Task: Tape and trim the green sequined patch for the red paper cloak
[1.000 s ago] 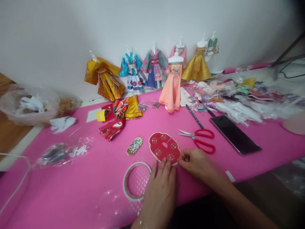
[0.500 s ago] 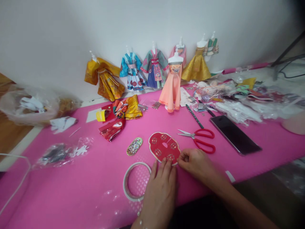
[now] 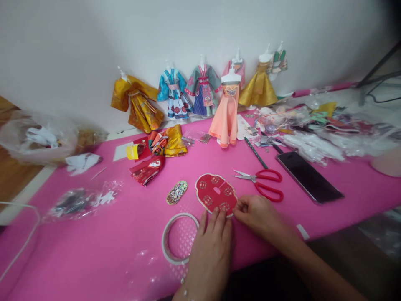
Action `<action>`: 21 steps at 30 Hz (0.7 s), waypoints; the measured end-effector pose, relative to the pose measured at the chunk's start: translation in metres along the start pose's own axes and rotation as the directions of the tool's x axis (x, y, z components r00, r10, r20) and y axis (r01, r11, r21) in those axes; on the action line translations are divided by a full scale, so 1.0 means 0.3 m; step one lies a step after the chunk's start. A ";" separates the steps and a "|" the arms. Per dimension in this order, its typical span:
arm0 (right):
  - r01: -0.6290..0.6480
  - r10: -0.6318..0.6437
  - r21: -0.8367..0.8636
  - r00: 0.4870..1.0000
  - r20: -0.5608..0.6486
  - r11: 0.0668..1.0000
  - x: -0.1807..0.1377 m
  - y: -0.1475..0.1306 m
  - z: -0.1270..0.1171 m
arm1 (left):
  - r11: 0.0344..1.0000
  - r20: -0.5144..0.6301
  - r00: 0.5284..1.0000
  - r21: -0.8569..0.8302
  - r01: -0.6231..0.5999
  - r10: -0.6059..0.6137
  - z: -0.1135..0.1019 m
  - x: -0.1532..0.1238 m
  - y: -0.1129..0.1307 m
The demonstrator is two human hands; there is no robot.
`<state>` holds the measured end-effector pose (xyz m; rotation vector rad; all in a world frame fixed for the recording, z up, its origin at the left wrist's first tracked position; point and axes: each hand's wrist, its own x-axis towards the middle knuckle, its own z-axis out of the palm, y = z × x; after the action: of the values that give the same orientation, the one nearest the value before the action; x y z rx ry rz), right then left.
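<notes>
A red patterned doll-garment piece (image 3: pixel 208 196) with a pale trimmed border lies flat on the pink work surface, a slit and a rounded opening at its centre. The fingers of my left hand (image 3: pixel 213 246) are stretched out, their tips resting on the lower edge of the piece. At its lower right edge my right hand (image 3: pixel 255 213) is closed in a pinch; whatever is between the fingertips is too small to make out. Beside my left hand lies a roll of tape (image 3: pixel 166 240). Red-handled scissors (image 3: pixel 258 182) lie with blades parted, just beyond my right hand.
A glittery oval clip-like piece (image 3: pixel 177 192) is left of the red piece. A phone (image 3: pixel 308 177) and a dark pencil (image 3: pixel 256 152) lie to the right. Dressed doll forms, one in peach (image 3: pixel 227 119), stand along the wall. Plastic bags (image 3: pixel 313 142) crowd the back right.
</notes>
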<state>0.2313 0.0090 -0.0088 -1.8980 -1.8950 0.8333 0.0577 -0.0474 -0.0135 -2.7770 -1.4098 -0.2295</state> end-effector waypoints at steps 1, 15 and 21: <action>0.000 0.000 0.001 1.000 0.001 1.000 0.000 0.000 0.000 | 1.000 0.003 1.000 0.001 0.001 -0.001 -0.002 0.000 -0.001; 0.003 -0.003 -0.007 1.000 -0.011 1.000 -0.004 -0.003 0.000 | 1.000 0.074 0.997 0.012 -0.023 0.022 0.002 0.000 -0.005; 0.019 -0.019 0.001 1.000 -0.002 1.000 -0.003 -0.004 -0.004 | 1.000 0.071 0.997 0.001 -0.011 0.011 -0.001 0.000 0.002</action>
<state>0.2311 0.0085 -0.0070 -1.8759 -1.9079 0.8262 0.0582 -0.0477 -0.0132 -2.8177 -1.4076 -0.1306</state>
